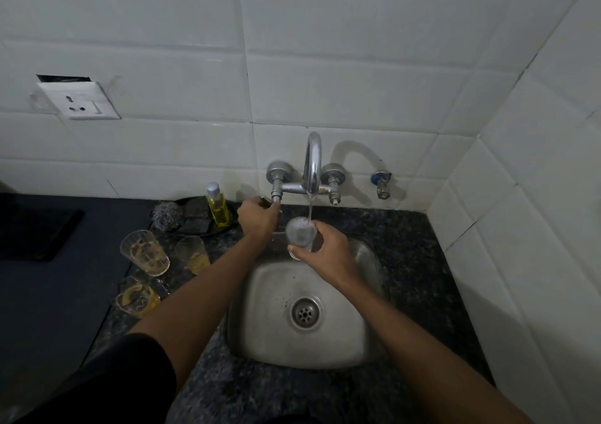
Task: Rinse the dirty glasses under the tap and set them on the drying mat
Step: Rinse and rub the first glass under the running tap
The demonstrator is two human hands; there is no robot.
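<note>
Three dirty clear glasses crowding the speckled worktop left of centre, bare worktop right of the steel sink, chrome tap overhanging the basin

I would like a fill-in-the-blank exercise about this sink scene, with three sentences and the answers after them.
1. The right hand holds a clear drinking glass under the ____ from the curved chrome tap.
2. The left hand grips the tap's ____ handle.
3. Beside the square steel sink, ____ dirty clear glasses wait on the dark speckled counter.

Missing words: water; left; three
</note>
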